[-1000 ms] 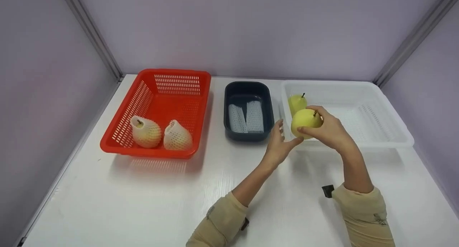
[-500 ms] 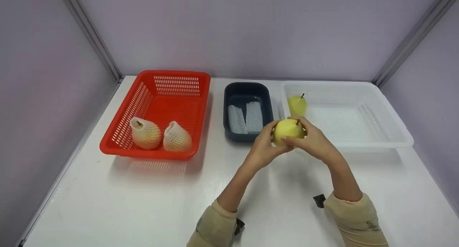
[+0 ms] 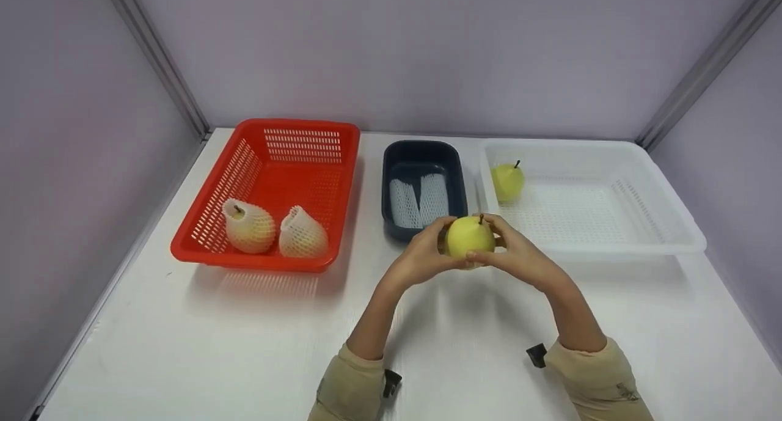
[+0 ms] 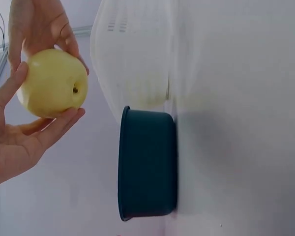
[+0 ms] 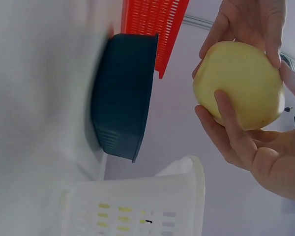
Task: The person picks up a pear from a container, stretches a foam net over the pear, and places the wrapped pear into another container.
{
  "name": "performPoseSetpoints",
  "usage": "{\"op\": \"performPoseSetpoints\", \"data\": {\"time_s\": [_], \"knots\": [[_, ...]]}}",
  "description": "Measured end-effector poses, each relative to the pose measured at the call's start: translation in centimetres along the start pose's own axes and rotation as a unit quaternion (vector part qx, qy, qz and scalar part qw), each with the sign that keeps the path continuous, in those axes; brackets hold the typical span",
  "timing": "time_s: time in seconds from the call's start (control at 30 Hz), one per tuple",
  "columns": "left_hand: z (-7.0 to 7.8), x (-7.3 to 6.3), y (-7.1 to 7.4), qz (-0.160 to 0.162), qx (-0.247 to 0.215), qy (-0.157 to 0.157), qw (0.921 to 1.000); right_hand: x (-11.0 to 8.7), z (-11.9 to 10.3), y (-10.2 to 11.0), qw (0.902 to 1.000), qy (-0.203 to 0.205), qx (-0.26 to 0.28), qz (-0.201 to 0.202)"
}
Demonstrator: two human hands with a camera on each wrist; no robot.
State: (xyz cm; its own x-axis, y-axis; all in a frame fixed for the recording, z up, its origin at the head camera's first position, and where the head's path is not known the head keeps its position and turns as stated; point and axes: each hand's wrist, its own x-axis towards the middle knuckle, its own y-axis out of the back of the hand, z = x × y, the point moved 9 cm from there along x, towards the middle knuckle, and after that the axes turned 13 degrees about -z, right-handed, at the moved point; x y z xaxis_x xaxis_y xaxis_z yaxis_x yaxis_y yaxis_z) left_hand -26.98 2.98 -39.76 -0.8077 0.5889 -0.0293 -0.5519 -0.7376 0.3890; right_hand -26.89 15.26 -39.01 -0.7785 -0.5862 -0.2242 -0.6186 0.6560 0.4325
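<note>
Left grip [image 3: 421, 257] and right grip [image 3: 524, 257] clasp a plump, smooth, dark-stemmed, pale yellow pear [image 3: 469, 237].

Left basket [image 3: 293, 176] red, right basket [image 3: 571, 213] white, both slotted. Held pear [image 3: 470, 237] yellow-green. Box [image 3: 421, 158] between them dark blue; foam nets [image 3: 434, 200] inside white, mesh-patterned.
</note>
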Motion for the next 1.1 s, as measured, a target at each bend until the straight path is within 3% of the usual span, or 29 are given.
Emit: {"op": "performPoseSetpoints", "data": {"time_s": [0.37, 0.77, 0.93, 1.1], "knots": [[-0.8, -1.1, 0.5, -0.036, 0.013, -0.025, 0.999, 0.8, 0.5, -2.0, 0.9986, 0.029, 0.016, -0.042], [-2.6, -1.8, 0.6, -0.062, 0.048, 0.006, 0.9969, 1.9, 1.4, -3.9, 0.9954, 0.043, 0.019, -0.084], [-3.8, -2.0, 0.6, -0.08, 0.084, 0.045, 0.9922, 2.6, 2.0, -4.9, 0.9932, 0.043, 0.017, -0.107], [-4.3, -2.0, 0.4, -0.096, 0.108, 0.056, 0.9879, 3.0, 2.4, -5.7, 0.9913, 0.042, 0.015, -0.124]]}}
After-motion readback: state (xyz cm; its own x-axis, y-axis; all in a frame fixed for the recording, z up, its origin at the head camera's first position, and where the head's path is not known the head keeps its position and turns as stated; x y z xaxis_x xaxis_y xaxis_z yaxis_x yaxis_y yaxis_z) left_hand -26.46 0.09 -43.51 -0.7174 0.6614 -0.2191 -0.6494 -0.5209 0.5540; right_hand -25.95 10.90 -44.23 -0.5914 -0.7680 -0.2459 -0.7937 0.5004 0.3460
